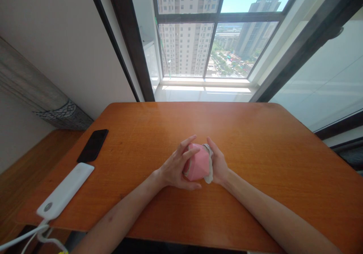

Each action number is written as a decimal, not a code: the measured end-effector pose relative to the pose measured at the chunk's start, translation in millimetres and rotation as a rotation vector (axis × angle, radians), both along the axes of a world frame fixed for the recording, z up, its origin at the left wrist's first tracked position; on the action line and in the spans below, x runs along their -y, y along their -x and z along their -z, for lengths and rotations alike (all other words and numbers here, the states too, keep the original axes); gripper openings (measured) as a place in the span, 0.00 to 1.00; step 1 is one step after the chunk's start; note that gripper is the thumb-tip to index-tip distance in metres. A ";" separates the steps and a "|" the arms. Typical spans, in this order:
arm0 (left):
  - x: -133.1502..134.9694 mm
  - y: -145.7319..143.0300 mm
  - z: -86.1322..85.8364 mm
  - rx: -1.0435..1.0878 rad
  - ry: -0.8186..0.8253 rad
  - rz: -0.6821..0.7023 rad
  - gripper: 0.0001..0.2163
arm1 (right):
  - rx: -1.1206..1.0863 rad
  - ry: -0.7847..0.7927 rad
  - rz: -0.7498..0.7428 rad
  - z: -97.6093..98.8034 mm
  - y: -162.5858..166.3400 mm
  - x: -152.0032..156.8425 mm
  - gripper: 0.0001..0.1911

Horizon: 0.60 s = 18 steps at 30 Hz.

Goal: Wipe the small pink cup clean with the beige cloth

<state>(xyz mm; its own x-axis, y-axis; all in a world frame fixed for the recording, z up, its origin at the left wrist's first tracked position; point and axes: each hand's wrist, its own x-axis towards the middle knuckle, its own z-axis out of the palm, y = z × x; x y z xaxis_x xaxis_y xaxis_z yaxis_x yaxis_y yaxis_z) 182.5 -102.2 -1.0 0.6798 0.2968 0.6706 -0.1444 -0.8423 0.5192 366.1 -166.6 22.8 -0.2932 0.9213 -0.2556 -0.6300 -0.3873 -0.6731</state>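
Note:
A small pink object with flat, angled faces (198, 164) is held between my two hands over the middle of the table; its exact kind cannot be made out. My left hand (181, 165) curves around its left side, with fingers over the top and the thumb below. On the right, my right hand (219, 163) cups a crumpled greyish-white cloth (210, 167) against the pink object. Most of the right fingers are hidden behind the cloth and the object.
The brown wooden table (255, 133) has rounded far corners. A black phone (93, 145) and a white power strip-like device (65, 190) with white cables (53, 240) lie at the left. Beyond the table are a window (215, 50) and a curtain (42, 84).

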 end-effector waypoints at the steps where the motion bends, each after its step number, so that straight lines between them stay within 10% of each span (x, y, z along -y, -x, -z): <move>1: 0.0 0.3 -0.8 -0.011 -0.045 -0.007 0.60 | -0.052 0.029 -0.017 -1.2 -0.6 -0.2 0.34; 7: 0.2 -1.7 -6.3 0.022 -0.038 -0.055 0.50 | -0.017 0.000 -0.014 3.6 3.4 1.5 0.34; 18: 8.8 -2.6 -13.3 0.012 0.755 0.068 0.39 | 0.617 -0.442 0.092 7.3 -2.2 18.6 0.34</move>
<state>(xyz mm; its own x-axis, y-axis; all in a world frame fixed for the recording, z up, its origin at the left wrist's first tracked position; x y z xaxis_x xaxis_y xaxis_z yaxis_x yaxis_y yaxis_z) 185.1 -111.0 12.3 0.7066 0.6362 0.3098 -0.1928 -0.2482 0.9493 368.4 -185.3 15.5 -0.1336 0.9898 0.0495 -0.1059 0.0354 -0.9937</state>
